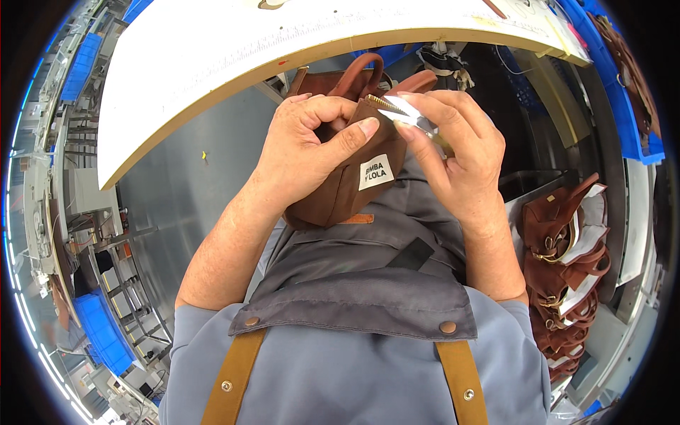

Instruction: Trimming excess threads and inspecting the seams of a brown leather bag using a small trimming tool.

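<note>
While nr tbl (212,49), bag (334,180) above flr (198,188)

My head cam looks dn from head ht, fisheye: apron (354,312) close at 6 o'clock, L hand (308,138) at 11, R hand (460,145) at 2, tabletop (248,57) at 12.
</note>
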Action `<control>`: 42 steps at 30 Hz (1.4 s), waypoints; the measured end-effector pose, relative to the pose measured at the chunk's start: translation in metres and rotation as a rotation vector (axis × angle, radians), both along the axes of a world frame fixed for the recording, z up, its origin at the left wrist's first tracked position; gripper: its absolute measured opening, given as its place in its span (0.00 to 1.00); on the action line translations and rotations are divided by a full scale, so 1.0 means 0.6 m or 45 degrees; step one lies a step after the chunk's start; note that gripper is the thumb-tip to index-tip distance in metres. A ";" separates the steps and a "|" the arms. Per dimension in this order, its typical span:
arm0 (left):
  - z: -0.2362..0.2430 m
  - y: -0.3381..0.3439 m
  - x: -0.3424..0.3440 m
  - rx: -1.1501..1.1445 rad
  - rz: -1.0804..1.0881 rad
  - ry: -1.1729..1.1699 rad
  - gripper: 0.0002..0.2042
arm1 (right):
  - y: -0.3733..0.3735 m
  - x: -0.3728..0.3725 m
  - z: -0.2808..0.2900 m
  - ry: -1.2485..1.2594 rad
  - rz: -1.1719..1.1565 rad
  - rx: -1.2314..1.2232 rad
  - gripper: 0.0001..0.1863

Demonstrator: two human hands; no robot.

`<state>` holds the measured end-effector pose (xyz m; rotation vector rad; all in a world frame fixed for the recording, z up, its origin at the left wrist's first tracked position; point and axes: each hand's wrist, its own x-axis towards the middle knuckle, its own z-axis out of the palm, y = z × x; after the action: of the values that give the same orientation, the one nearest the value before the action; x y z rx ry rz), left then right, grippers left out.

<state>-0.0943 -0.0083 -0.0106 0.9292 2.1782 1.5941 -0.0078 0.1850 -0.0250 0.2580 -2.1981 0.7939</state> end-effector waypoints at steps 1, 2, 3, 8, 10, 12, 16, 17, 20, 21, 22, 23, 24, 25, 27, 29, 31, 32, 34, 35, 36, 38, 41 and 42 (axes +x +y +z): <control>0.000 -0.002 0.001 -0.069 0.011 0.007 0.07 | -0.002 -0.003 -0.003 0.032 -0.002 0.011 0.15; 0.000 -0.003 0.001 -0.138 0.022 0.014 0.06 | -0.005 -0.005 -0.005 0.064 -0.003 0.023 0.15; -0.001 -0.005 0.001 -0.141 0.023 0.016 0.06 | -0.009 -0.007 -0.008 0.066 -0.002 0.019 0.15; -0.011 0.001 0.003 0.034 0.058 0.108 0.08 | -0.022 -0.008 -0.012 0.027 -0.038 0.044 0.16; -0.012 0.001 0.002 0.032 0.056 0.127 0.08 | -0.022 -0.008 -0.014 0.030 -0.041 0.035 0.16; -0.012 0.001 0.001 0.028 0.057 0.145 0.08 | -0.022 -0.009 -0.017 0.014 -0.023 -0.015 0.16; -0.011 -0.001 0.004 0.030 0.085 0.168 0.08 | -0.027 -0.009 -0.014 0.017 -0.031 -0.036 0.16; -0.009 -0.003 0.005 0.036 0.094 0.202 0.08 | -0.029 -0.009 -0.013 0.023 -0.035 -0.045 0.16; -0.009 -0.005 0.007 -0.107 0.085 0.207 0.06 | -0.029 -0.010 -0.021 0.021 -0.050 -0.067 0.15; -0.010 -0.006 0.007 -0.110 0.086 0.208 0.06 | -0.030 -0.011 -0.022 0.022 -0.050 -0.075 0.15; -0.013 -0.007 0.007 -0.109 0.092 0.269 0.06 | -0.031 -0.011 -0.022 0.023 -0.049 -0.077 0.15; -0.014 -0.008 0.008 -0.107 0.097 0.330 0.06 | -0.032 -0.011 -0.021 0.012 -0.038 -0.078 0.14; -0.013 -0.008 0.009 -0.109 0.097 0.330 0.06 | -0.033 -0.010 -0.020 0.000 -0.028 -0.078 0.14; -0.011 -0.008 0.010 -0.121 0.111 0.342 0.06 | -0.034 -0.010 -0.019 0.000 -0.028 -0.079 0.14; -0.011 -0.007 0.013 -0.132 0.124 0.355 0.06 | -0.035 -0.010 -0.017 -0.001 -0.038 -0.067 0.13; -0.015 -0.004 0.016 -0.110 0.193 0.466 0.08 | -0.038 -0.011 -0.020 0.014 -0.050 -0.062 0.12; -0.015 -0.005 0.018 -0.119 0.202 0.516 0.07 | -0.041 -0.011 -0.021 0.027 -0.064 -0.060 0.11; -0.015 -0.005 0.020 -0.128 0.213 0.564 0.07 | -0.043 -0.010 -0.020 0.027 -0.074 -0.059 0.11; -0.010 -0.004 0.029 -0.148 0.188 0.631 0.06 | -0.043 -0.011 -0.016 0.030 -0.083 -0.062 0.10; -0.008 -0.002 0.035 -0.166 0.163 0.697 0.06 | -0.041 -0.013 -0.014 0.023 -0.100 -0.085 0.10; -0.010 0.002 0.042 -0.123 0.136 0.715 0.06 | -0.039 -0.013 -0.012 0.015 -0.118 -0.106 0.09; -0.012 0.000 0.029 -0.121 0.155 0.593 0.06 | -0.035 -0.013 -0.011 0.062 -0.084 -0.094 0.09; -0.010 -0.006 0.018 -0.147 0.181 0.486 0.07 | -0.026 -0.009 -0.008 0.087 -0.034 -0.111 0.10; -0.010 -0.008 0.017 -0.147 0.203 0.467 0.07 | -0.021 -0.011 -0.010 0.063 -0.035 -0.180 0.10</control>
<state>-0.0839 -0.0129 -0.0163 1.1094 2.6209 1.4345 -0.0143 0.1724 -0.0309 0.1746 -2.0842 0.9134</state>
